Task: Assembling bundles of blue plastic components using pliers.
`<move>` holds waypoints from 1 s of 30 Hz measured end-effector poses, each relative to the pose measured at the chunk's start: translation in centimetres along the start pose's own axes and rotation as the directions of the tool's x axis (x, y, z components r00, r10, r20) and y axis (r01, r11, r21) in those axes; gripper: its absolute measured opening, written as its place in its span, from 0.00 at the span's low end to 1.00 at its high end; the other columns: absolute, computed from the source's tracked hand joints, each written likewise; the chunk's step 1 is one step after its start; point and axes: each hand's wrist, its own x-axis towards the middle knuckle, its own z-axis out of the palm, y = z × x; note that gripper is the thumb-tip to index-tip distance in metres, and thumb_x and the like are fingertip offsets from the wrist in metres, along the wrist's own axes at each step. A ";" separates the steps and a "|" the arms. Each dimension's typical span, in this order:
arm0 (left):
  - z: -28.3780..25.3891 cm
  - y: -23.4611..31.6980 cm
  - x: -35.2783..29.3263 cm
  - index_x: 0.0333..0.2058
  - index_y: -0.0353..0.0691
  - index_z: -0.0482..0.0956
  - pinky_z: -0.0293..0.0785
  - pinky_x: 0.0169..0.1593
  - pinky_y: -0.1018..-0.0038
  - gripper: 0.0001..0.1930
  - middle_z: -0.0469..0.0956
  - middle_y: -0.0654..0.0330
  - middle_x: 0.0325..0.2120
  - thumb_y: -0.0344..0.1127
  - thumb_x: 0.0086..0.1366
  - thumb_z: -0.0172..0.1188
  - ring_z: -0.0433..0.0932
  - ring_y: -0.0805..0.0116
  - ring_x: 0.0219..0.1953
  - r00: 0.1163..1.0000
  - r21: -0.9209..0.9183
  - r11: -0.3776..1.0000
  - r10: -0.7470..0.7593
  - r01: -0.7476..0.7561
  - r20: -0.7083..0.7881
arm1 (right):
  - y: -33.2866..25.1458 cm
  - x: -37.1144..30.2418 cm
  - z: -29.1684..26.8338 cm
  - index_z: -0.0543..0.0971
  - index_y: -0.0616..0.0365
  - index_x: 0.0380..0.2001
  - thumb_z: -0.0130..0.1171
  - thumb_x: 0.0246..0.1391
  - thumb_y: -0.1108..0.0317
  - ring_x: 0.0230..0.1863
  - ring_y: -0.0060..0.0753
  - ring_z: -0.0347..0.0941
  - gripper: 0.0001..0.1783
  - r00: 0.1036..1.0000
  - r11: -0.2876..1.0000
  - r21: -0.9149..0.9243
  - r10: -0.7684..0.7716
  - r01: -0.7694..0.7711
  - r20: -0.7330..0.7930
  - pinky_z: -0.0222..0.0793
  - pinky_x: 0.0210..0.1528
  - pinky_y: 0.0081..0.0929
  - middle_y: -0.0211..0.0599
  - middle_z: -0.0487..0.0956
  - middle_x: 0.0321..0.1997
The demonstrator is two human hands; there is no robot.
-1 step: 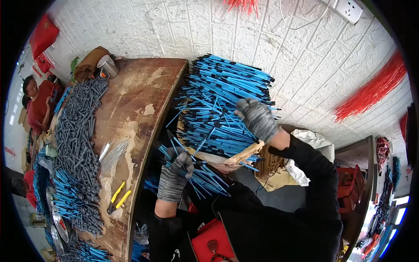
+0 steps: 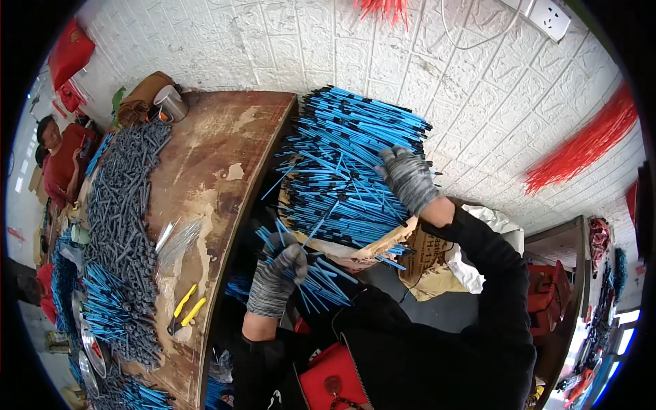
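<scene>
My left hand (image 2: 277, 273), in a grey knitted glove, is closed around a bundle of thin blue rods with black ends (image 2: 321, 287). The rods stick out on both sides of the fist. A large stack of the same blue rods (image 2: 348, 147) lies in an open carton (image 2: 383, 244) beside the wooden table. My right hand (image 2: 410, 179), in a matching glove, is over the right side of the stack. Its fingers look bent and apart, with no rod visible in them; the palm side is hidden.
At left, the worn wooden table (image 2: 205, 147) bears a heap of dark grey pieces (image 2: 119, 205), yellow-handled pliers (image 2: 186, 311), thin wires (image 2: 179, 242) and a metal cup (image 2: 171, 104). A white brick wall (image 2: 471, 116) stands behind the carton. Another person (image 2: 65, 160) is at far left.
My right hand has shifted slightly right over the stack and its fingers have turned a little. The rods in my left hand have tilted slightly; that hand has barely moved.
</scene>
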 end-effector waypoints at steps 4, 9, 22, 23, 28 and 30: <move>-0.4 -0.4 0.1 0.35 0.42 0.74 0.63 0.16 0.81 0.05 0.69 0.68 0.13 0.31 0.60 0.59 0.67 0.76 0.12 0.975 0.051 0.986 -0.168 0.162 0.146 | 3.3 4.0 0.0 0.74 0.63 0.35 0.54 0.56 0.62 0.27 0.35 0.74 0.13 0.849 0.938 0.201 0.147 -0.283 0.508 0.70 0.24 0.24 0.42 0.76 0.22; -2.4 -0.2 0.6 0.38 0.41 0.74 0.65 0.17 0.80 0.07 0.70 0.66 0.14 0.31 0.61 0.58 0.69 0.74 0.13 0.963 -0.063 0.970 -0.221 0.233 0.153 | 3.0 7.2 -5.8 0.74 0.62 0.37 0.52 0.57 0.68 0.23 0.32 0.74 0.09 0.728 0.466 0.610 0.118 -0.641 0.675 0.69 0.21 0.24 0.38 0.77 0.22; -2.1 -0.3 5.1 0.55 0.43 0.66 0.76 0.35 0.76 0.22 0.73 0.55 0.49 0.33 0.62 0.58 0.76 0.63 0.47 0.985 0.053 0.991 0.132 -0.126 -0.110 | -6.4 -5.1 -0.9 0.70 0.62 0.45 0.45 0.60 0.72 0.27 0.44 0.74 0.11 0.989 0.861 0.509 0.089 -0.016 -0.121 0.70 0.28 0.34 0.46 0.77 0.31; -1.3 -0.5 5.6 0.55 0.43 0.66 0.76 0.35 0.76 0.22 0.73 0.55 0.49 0.33 0.62 0.58 0.76 0.63 0.47 0.984 0.044 0.990 0.135 -0.130 -0.118 | -7.1 -6.0 -0.8 0.70 0.62 0.44 0.46 0.59 0.73 0.30 0.46 0.74 0.11 0.990 0.854 0.520 0.061 0.012 -0.123 0.70 0.31 0.34 0.48 0.75 0.34; 1.0 -0.5 6.4 0.49 0.40 0.70 0.78 0.40 0.72 0.18 0.77 0.56 0.43 0.29 0.60 0.61 0.78 0.63 0.41 0.966 -0.117 0.970 0.191 -0.213 -0.176 | -9.7 -9.9 -0.1 0.70 0.63 0.46 0.50 0.55 0.78 0.37 0.48 0.73 0.14 0.998 0.753 0.657 0.056 -0.030 -0.019 0.69 0.35 0.36 0.49 0.71 0.40; 0.9 0.2 6.0 0.48 0.39 0.72 0.77 0.43 0.69 0.17 0.77 0.56 0.41 0.28 0.59 0.61 0.78 0.63 0.42 0.973 -0.170 0.962 0.191 -0.212 -0.131 | -10.1 -10.0 -1.0 0.69 0.61 0.49 0.51 0.52 0.79 0.37 0.49 0.72 0.19 0.999 0.736 0.677 -0.027 0.006 0.020 0.70 0.36 0.37 0.49 0.71 0.42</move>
